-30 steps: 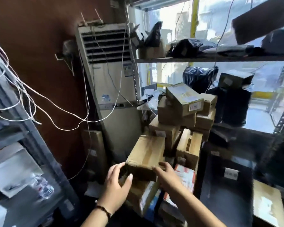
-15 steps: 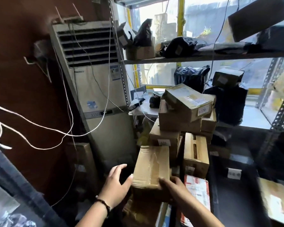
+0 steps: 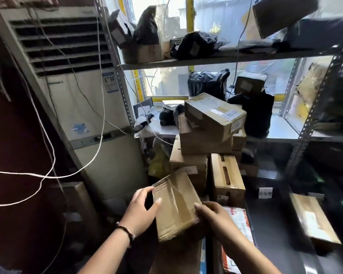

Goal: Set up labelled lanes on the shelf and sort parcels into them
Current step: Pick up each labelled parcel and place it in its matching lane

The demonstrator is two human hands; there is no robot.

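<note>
Moved: the box (image 3: 176,206) had come up off the pile and tipped to my left. Half a second before, it sat lower and squarer, and my left hand (image 3: 141,210) was only alongside it.
Left fingers: (image 3: 147,189) were curled round the box's upper left corner, with the thumb flat on the taped face. It was a firm hold.
Right hand: (image 3: 214,216) pinched the right edge, thumb on top. The other fingers were under the box and out of my sight.
Box: it was carried between both hands, low and just in front of the stack (image 3: 206,135). I judged it clear of the stack, but the far corner was hidden from me.
Meaning: one parcel was picked and in hand, so sorting could go on. The placing was not yet done.
Lane: a white label (image 3: 265,192) sat at the back of the lower shelf (image 3: 273,224), well to my right. Its writing was too blurred to read.
Address: the face towards me showed only tape. I probably needed to turn the box to find its slip.
Risk: the stack leaned unevenly, and a white cord (image 3: 99,135) hung close by on my left.
</note>
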